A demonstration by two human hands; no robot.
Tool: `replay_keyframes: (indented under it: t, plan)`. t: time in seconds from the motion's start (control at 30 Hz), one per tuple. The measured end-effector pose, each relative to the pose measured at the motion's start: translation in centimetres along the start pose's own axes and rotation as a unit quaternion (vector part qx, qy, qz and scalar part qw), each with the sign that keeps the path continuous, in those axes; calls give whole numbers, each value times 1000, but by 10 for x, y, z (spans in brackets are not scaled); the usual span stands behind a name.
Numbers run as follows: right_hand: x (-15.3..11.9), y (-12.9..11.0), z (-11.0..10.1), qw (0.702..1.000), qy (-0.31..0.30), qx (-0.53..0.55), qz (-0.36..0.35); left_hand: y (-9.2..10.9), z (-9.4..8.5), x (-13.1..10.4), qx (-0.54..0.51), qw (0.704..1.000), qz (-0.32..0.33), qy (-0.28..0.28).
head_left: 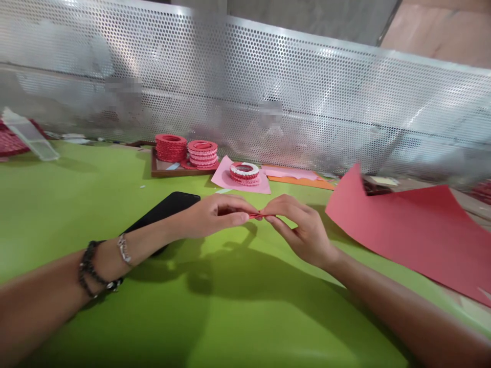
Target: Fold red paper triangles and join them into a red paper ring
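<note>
Above the green table (245, 317), a thin red paper strip (256, 215) is pinched between both hands. My left hand (213, 214), with bracelets at its wrist, closes thumb and fingers on the strip's left part. On its right end, my right hand (297, 225) grips with thumb and fingertips. Most of the strip is hidden by the fingers. A black phone-like slab (164, 209) lies under my left wrist. Just beyond the hands, a ring of red, pink and white paper (244, 175) rests on a pink paper sheet (263, 185).
Stacks of red rings (171, 148) and pink rings (203, 154) stand in a brown tray (184, 173). A large red sheet (406, 225) curls up at right, near orange paper (303, 181). A clear plastic bottle (32, 135) leans at far left. A perforated metal panel (245, 92) bounds the back.
</note>
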State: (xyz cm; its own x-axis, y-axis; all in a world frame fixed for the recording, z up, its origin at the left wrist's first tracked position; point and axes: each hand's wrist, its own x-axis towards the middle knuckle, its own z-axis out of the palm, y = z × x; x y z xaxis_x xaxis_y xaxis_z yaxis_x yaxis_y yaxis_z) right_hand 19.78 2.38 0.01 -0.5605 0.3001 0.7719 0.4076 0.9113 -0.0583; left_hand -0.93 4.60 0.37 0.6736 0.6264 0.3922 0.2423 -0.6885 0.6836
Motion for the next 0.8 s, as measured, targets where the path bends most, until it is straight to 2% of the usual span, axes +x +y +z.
replay_keyframes:
  t: [0.13,0.57,0.8]
  plan:
    - [0,1,-1,1000,-3,-25,-14,-1,0,0,5,1000,4,0]
    - [-3,5,3,997,-44,-60,23,-7,3,0,52,999,-3,9]
    - [-2,3,3,998,-38,-52,23,-5,2,1,47,999,-2,-2]
